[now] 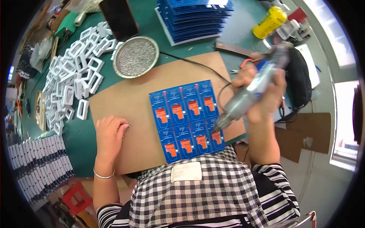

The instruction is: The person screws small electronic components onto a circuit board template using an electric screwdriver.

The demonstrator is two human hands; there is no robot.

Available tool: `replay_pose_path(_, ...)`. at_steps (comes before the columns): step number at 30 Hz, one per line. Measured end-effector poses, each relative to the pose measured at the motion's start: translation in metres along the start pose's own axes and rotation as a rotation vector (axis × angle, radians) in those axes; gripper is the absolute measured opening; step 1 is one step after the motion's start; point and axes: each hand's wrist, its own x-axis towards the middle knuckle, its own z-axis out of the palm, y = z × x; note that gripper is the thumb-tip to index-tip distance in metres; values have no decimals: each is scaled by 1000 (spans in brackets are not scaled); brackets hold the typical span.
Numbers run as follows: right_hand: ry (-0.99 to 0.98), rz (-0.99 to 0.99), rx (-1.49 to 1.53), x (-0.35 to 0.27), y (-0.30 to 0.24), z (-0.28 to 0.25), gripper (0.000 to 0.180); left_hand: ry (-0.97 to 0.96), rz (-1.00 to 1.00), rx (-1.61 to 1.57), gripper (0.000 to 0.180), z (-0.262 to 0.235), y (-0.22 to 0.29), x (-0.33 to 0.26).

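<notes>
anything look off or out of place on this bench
No clear spill or damage stands out; the small metal pieces sit in their bowl. Slightly odd: the blue panel's near edge seems to jut past the brown board, and the white frames lie in an untidy heap, unlike a neat stack.

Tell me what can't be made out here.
In the head view:
Grey tool in the right hand: details, motion-blurred.
Metal bits in the left hand: count, partly hidden by its grip.
Tiny pieces in the round bowl: shape, too small.
Stack of blue sheets: top, cut off by upper edge.
</notes>
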Motion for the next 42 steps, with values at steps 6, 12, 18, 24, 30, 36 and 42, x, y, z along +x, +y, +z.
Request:
replay_pose_path(6, -299, -254, 270, 4, -21, 0, 69, 135, -131, -211, 7, 5, 3, 3)
replay_pose_path(12, -6, 1, 137, 7, 29, -9, 57, 124, -31, -408, 15, 3, 31, 15)
replay_pose_path(18, -194, -78, 58, 19, 26, 24, 65, 34, -39, -577, 17, 15, 41, 37)
replay_pose_path(24, -274, -272, -360, 18, 40, 54, 68, 36, 149, -435, 14, 29, 25, 45)
replay_pose_path(30, -310, -217, -384, 16, 52, 53, 72, 15, 229, -337, 13, 31, 22, 52)
replay_pose_path(36, -298, -208, -399, 18, 52, 45, 71, 15, 249, -323, 15, 29, 23, 55)
replay_pose_path(42, -238, -222, -399, 17, 56, 43, 71, 39, 202, -220, 21, 15, 11, 51)
